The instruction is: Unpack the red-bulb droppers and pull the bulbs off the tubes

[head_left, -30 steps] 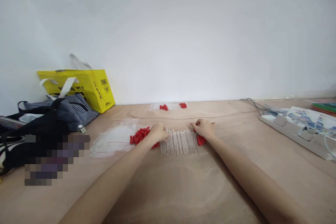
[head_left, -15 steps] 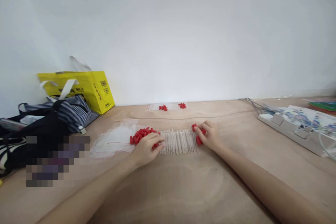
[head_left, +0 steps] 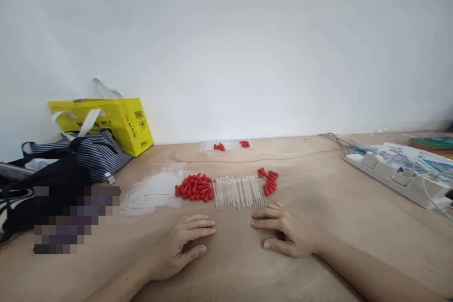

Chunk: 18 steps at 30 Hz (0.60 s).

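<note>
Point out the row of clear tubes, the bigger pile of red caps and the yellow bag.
row of clear tubes (head_left: 239,192), head view, middle of the row.
bigger pile of red caps (head_left: 194,187), head view, centre of the heap left of the tubes.
yellow bag (head_left: 116,121), head view, its front face.

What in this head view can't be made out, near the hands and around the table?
- Head view: pixelated patch masks whatever lies before the black bag.
- Far red caps by the wall: too small to count.
- Clear tubes: too fine to tell whether any are capped.
- Power strip and papers: cut off by the right edge.
- Left hand and right hand: palms down, undersides hidden.
</note>
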Motion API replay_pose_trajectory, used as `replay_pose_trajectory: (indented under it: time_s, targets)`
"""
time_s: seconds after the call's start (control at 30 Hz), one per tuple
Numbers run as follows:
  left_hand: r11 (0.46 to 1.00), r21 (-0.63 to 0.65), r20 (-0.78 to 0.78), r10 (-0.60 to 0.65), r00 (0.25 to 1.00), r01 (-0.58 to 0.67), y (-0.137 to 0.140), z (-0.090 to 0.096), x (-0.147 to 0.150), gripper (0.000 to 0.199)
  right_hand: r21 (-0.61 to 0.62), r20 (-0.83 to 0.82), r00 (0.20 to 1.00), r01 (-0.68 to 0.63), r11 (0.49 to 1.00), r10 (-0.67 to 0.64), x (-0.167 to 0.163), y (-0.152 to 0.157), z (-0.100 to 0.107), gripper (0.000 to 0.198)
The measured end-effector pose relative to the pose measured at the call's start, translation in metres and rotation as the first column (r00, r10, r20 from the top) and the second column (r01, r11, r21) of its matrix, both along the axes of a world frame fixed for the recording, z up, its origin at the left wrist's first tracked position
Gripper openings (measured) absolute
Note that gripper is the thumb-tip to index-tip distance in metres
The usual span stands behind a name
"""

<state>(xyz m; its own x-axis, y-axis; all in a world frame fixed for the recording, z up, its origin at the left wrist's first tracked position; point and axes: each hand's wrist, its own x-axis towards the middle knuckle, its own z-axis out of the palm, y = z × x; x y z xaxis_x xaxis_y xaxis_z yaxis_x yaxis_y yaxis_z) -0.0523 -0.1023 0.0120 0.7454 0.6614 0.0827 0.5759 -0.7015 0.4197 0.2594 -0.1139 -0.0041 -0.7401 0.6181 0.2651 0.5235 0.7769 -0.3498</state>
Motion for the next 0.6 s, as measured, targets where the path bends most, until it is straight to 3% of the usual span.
replay_pose_trajectory:
  time_s: [0.17, 0.27, 0.37, 0.47, 0.6]
  targets:
    - [0.985, 0.168, 0.040, 0.028, 0.999, -0.035, 0.001, -0.010, -0.002, 0.029, 0.019, -0.040, 0.999, -0.005, 1.000, 0.006, 0.001, 0.000, -0.005, 0.043]
    - [0.919, 0.366, 0.090, 0.124, 0.988, -0.149, 0.010, -0.013, -0.018, 0.024, 0.027, -0.076, 0.997, -0.015, 1.000, 0.017, 0.002, 0.001, -0.007, 0.037]
    - [0.754, 0.576, 0.135, 0.293, 0.946, -0.316, 0.026, -0.011, -0.058, 0.021, 0.057, -0.105, 0.994, -0.003, 0.998, 0.009, 0.003, 0.003, -0.008, 0.029]
    - [0.481, 0.746, 0.212, 0.483, 0.850, -0.460, 0.036, -0.007, -0.115, 0.028, 0.103, -0.132, 0.991, 0.036, 0.994, -0.022, 0.004, 0.004, -0.009, 0.023]
    - [0.259, 0.745, 0.288, 0.706, 0.647, -0.615, 0.025, -0.009, -0.186, 0.040, 0.136, -0.156, 0.987, 0.068, 0.988, -0.047, 0.005, 0.005, -0.010, 0.019]
